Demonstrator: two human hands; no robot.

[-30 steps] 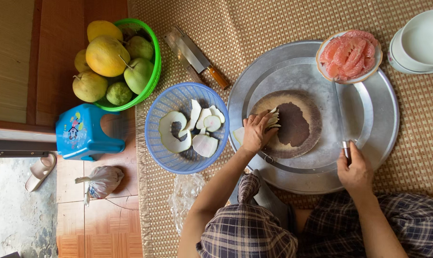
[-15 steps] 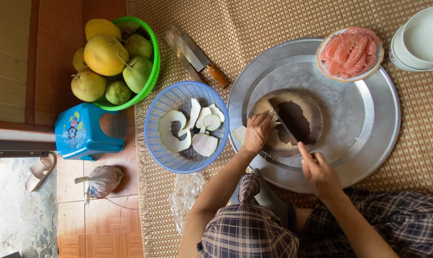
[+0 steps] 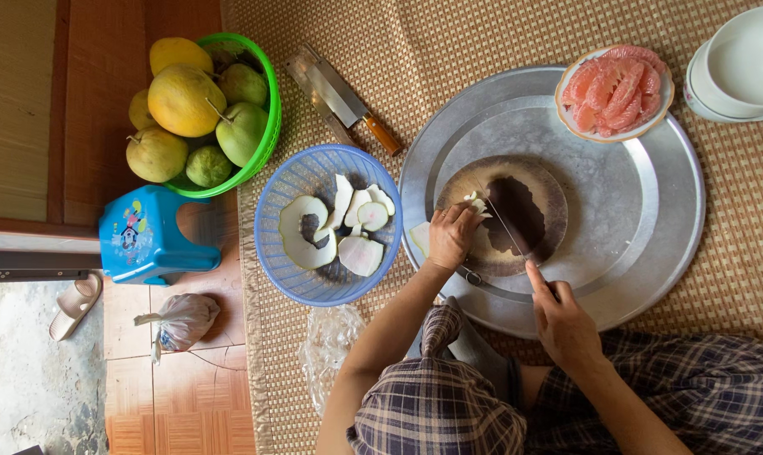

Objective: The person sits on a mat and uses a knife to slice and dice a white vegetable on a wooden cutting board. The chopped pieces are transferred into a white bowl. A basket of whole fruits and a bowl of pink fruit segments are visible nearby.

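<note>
The left hand [image 3: 453,236] curls down over a small pale piece of fruit [image 3: 477,202], fingers bunched tight around it, pinning it at the left edge of the round wooden chopping board [image 3: 533,190]. The right hand [image 3: 562,320] is wrapped around a knife handle, index finger stretched along the spine; the thin knife [image 3: 508,229] runs up and left from it, its tip right at the pale piece beside the left fingers. The board is dark and worn in the middle, lighter at its rim, and it sits in the centre of a wide, dull silver metal tray [image 3: 651,219] with a raised lip. On the tray's far edge rests a shallow bowl [image 3: 615,133] heaped with glossy pink fruit segments [image 3: 617,88]. Off to the right, stacked white bowls [image 3: 739,67] stand on the woven straw mat [image 3: 482,42]. Left of the tray, a blue plastic mesh basket [image 3: 314,282] holds thick curved white rinds [image 3: 339,227]. Above it lies a cleaver [image 3: 339,94] with a broad steel blade and wooden handle. Further left, a green basket [image 3: 268,126] is piled with round yellow-green pomelos [image 3: 188,101], with a small blue plastic stool [image 3: 141,236] just beneath it on the tiled floor.
</note>
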